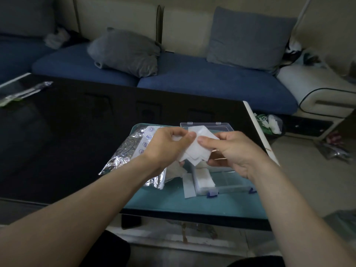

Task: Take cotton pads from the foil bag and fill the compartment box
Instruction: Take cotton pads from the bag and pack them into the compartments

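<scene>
Both hands hold a fanned stack of white square cotton pads above the table. My left hand grips the stack from the left, thumb on top. My right hand pinches it from the right with thumb and fingers. Under my left forearm lies the crumpled silver foil bag. The clear plastic compartment box stands open below my hands on a teal mat, its lid raised behind. White pads fill its left compartment; the compartments to the right look bare.
A white strip lies on the mat just left of the box. The black glossy table stretches left, with a clear wrapper at its far left corner. A blue sofa with grey cushions stands behind. Bags litter the floor at right.
</scene>
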Demonstrator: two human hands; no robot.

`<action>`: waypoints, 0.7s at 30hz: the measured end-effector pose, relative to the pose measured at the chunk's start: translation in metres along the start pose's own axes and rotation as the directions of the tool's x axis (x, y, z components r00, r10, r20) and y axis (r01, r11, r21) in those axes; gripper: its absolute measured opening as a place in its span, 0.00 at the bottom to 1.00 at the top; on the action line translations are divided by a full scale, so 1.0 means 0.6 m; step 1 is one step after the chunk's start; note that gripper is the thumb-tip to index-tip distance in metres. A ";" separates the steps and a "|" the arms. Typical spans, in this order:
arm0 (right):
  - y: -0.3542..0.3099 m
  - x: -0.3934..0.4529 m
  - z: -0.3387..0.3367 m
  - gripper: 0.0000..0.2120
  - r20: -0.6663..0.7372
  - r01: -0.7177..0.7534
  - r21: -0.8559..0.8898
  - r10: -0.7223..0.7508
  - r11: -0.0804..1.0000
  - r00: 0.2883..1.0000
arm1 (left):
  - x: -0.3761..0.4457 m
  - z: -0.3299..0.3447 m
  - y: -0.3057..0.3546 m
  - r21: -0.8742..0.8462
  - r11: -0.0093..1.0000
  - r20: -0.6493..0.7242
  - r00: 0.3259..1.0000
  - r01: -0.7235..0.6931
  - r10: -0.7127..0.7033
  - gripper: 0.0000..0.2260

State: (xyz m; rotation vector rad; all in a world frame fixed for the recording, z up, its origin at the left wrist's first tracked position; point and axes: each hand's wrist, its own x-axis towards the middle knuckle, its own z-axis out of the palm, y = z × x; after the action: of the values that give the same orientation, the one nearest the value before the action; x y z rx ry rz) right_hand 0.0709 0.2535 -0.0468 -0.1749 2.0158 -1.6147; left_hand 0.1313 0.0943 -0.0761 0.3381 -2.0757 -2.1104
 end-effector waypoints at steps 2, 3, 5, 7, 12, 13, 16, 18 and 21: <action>0.002 0.000 0.011 0.14 -0.010 -0.014 0.020 0.014 1.000 1.000 | 0.002 0.001 -0.001 0.042 0.998 -0.065 0.997 -0.039 0.042 0.07; 0.002 0.000 0.012 0.13 -0.026 0.001 0.017 0.000 1.000 1.000 | 0.003 0.001 -0.001 0.062 0.996 -0.087 0.994 -0.057 0.062 0.06; 0.000 0.000 0.008 0.12 -0.070 0.048 -0.021 -0.049 0.999 0.996 | 0.005 0.000 0.000 0.069 0.996 -0.121 0.990 -0.065 0.073 0.06; -0.001 0.001 0.003 0.11 -0.117 0.092 -0.045 -0.096 0.995 0.988 | 0.006 0.000 -0.001 0.053 0.998 -0.141 0.989 -0.039 0.046 0.07; -0.001 0.003 -0.008 0.10 -0.180 0.123 -0.084 -0.136 0.989 0.974 | 0.006 0.000 0.000 -0.009 1.000 -0.122 0.992 0.023 -0.024 0.09; -0.001 0.004 -0.009 0.10 -0.180 0.124 -0.084 -0.138 0.989 0.974 | 0.007 0.001 0.001 -0.041 0.998 -0.118 0.992 0.040 -0.045 0.09; 0.002 0.004 -0.004 0.10 -0.151 0.116 -0.092 -0.128 0.989 0.980 | 0.009 0.000 0.001 -0.139 0.987 -0.119 0.988 0.080 -0.097 0.07; 0.006 0.004 0.001 0.10 -0.124 0.111 -0.101 -0.123 0.989 0.985 | 0.010 -0.001 0.001 -0.149 0.985 -0.123 0.987 0.082 -0.101 0.07; 0.007 0.003 0.002 0.10 -0.142 0.146 -0.151 -0.167 0.978 0.976 | 0.005 -0.003 0.001 -0.081 0.995 -0.146 0.987 0.062 -0.073 0.09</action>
State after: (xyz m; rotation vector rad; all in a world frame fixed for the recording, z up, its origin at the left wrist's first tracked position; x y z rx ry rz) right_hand 0.0710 0.2528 -0.0512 -0.2754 2.2865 -1.6248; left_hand 0.1287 0.0914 -0.0758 0.5450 -1.9214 -2.1234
